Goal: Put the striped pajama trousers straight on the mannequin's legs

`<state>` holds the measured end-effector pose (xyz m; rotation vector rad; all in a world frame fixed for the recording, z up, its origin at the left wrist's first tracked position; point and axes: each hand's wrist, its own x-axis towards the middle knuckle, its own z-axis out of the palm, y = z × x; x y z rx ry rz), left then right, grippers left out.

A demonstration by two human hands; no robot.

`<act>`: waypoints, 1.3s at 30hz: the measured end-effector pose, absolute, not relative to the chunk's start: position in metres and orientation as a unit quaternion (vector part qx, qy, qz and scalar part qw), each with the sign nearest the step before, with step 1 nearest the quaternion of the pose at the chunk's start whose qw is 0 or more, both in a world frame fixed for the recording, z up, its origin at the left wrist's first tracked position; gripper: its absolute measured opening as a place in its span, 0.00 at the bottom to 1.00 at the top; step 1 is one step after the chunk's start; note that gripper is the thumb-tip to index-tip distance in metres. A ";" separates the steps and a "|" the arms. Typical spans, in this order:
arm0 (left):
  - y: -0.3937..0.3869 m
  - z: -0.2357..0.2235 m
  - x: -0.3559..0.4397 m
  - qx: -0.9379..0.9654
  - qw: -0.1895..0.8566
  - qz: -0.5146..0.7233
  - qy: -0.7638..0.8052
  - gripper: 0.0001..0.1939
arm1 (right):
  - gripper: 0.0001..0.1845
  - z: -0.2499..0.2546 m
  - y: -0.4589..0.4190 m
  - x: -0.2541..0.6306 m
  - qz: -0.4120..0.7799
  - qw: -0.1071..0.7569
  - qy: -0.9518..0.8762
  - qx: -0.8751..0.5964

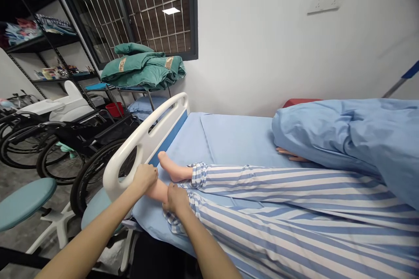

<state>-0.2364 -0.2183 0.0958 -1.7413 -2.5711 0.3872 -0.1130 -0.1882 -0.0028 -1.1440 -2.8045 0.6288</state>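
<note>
On the bed lies a figure in blue-and-white striped pants (262, 183), with smooth bare feet like a manikin's. My left hand (145, 178) is closed over the front of the nearer foot (158, 191), beside the footboard; its toes are hidden under my fingers. At the ankle end of that foot, by the pants cuff, my right hand (177, 198) is wrapped around the lower leg. The farther foot (173, 169) rests untouched with its toes up. A blue quilt (343, 135) covers the upper part of the figure, and the fingers of a hand (291, 154) show under its edge.
A white footboard (131, 150) with cut-out handles borders the bed's left end. Beyond it stand wheelchairs (94, 139) and round stools (26, 200). Folded green quilts (144, 67) lie on a rack under the barred window. The blue sheet (235, 135) stretches along the wall.
</note>
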 end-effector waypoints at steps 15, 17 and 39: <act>-0.227 0.065 -0.235 -0.477 0.138 -0.019 -0.868 0.20 | 0.31 0.002 -0.189 -0.115 0.206 0.005 -0.900 -0.384; -0.232 0.061 -0.234 -0.446 0.153 -0.054 -0.880 0.18 | 0.31 0.004 -0.190 -0.114 0.205 0.004 -0.901 -0.383; -0.207 0.096 -0.242 -0.551 0.015 0.110 -0.827 0.19 | 0.30 0.000 -0.190 -0.114 0.175 0.026 -0.909 -0.377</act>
